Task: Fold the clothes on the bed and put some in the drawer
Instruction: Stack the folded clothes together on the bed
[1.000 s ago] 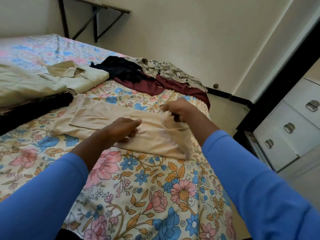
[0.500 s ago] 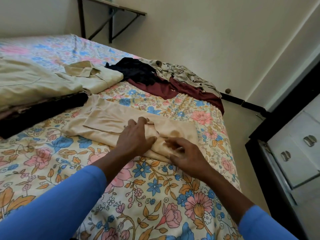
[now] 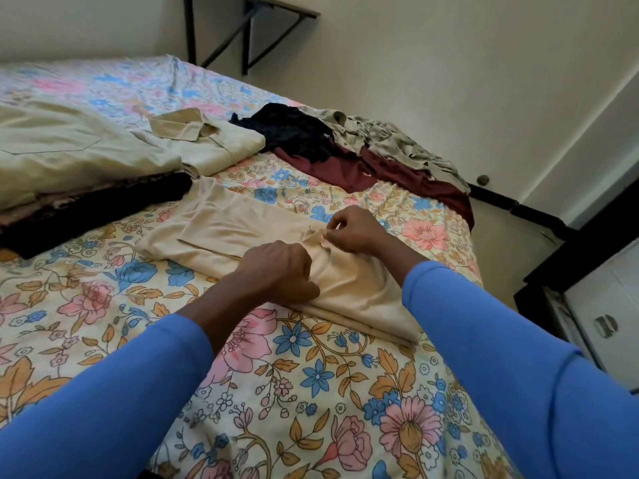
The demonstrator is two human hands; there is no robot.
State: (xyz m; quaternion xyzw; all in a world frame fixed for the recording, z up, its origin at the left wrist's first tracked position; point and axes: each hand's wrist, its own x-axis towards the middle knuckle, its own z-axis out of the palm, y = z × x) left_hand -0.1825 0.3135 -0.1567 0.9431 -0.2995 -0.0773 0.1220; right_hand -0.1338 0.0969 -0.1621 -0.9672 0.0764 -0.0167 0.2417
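Observation:
A beige garment (image 3: 221, 229) lies partly folded across the floral bed (image 3: 311, 392). My left hand (image 3: 276, 271) grips a bunch of its cloth near the middle, fingers curled. My right hand (image 3: 352, 229) pinches a small fold of the same garment just beyond the left hand. Farther back lies a loose heap: a black garment (image 3: 290, 133), a maroon one (image 3: 380, 171) and a patterned grey one (image 3: 390, 140). The white drawer unit (image 3: 608, 305) stands to the right of the bed.
Folded cream clothes (image 3: 86, 150) and a collared cream shirt (image 3: 207, 140) sit at the left, over a dark folded piece (image 3: 96, 212). A black-legged shelf (image 3: 249, 25) hangs on the far wall. Bare floor (image 3: 501, 243) lies between bed and drawers.
My right hand moved from the garment's near edge up to its far side and now pinches cloth there. My left hand changed from lying flat to gripping the fabric.

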